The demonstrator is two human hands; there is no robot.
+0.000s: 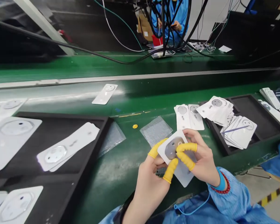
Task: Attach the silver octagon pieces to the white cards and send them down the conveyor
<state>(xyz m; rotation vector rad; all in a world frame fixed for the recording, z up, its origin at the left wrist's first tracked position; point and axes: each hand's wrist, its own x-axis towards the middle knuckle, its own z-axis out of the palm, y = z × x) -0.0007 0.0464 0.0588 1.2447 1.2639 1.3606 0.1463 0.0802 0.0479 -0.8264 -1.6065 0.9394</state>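
Observation:
Both my hands hold a white card with a round grey metal disc [172, 148] in front of me, over the green bench [121, 168]. My left hand [151, 183] pinches its lower left side, and my right hand [198, 160] grips its right side. Yellow finger cots cover several fingers. A second white sheet [184, 175] lies under the card, partly hidden by my hands. Just beyond my fingers lies a clear textured plastic sheet [156, 130], and two white cards with round discs [189, 119] lie past it.
A black tray [245, 105] at right holds stacks of white cards [239, 132] with a thin blue stick on top. A larger black tray [102, 130] at left holds big white pieces. A co-worker in a blue coat [175, 18] stands beyond hanging black cables.

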